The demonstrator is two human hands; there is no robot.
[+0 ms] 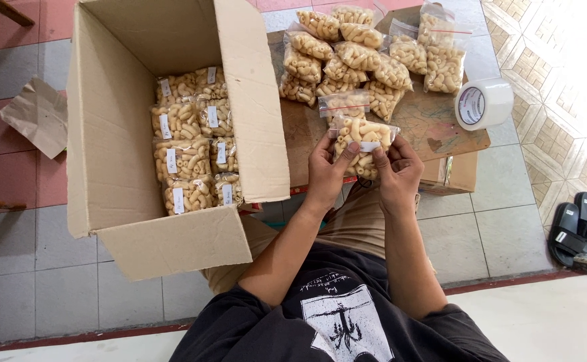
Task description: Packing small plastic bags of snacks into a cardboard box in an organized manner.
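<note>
Pinching a small clear bag of pale tube-shaped snacks (362,144) between both hands, you hold it just above your lap, over the near edge of the low wooden board (434,127). Your left hand (327,171) grips the bag from its 9 o'clock side, thumb laid across the front and fingers curled behind. Your right hand (397,171) grips it from the 3 o'clock side, thumb pressed on the white label strip near the bag's middle. Both hands are closed on the bag, close together but not touching each other as far as you can see.

At 12 o'clock from the bag, a heap of matching filled bags (360,57) lies on the board, the nearest one just beyond your fingertips. At 2 o'clock a roll of clear packing tape (483,104) lies on its side at the board's far right edge. At 9 o'clock stands an open cardboard box (112,127), its flaps spread, with packed bags (193,141) stacked in two neat rows inside, their white labels facing up. Farther out at 9 o'clock a scrap of brown cardboard (37,115) rests on the tiled floor, and at 4 o'clock a pair of black sandals (575,228) sits well apart from you
</note>
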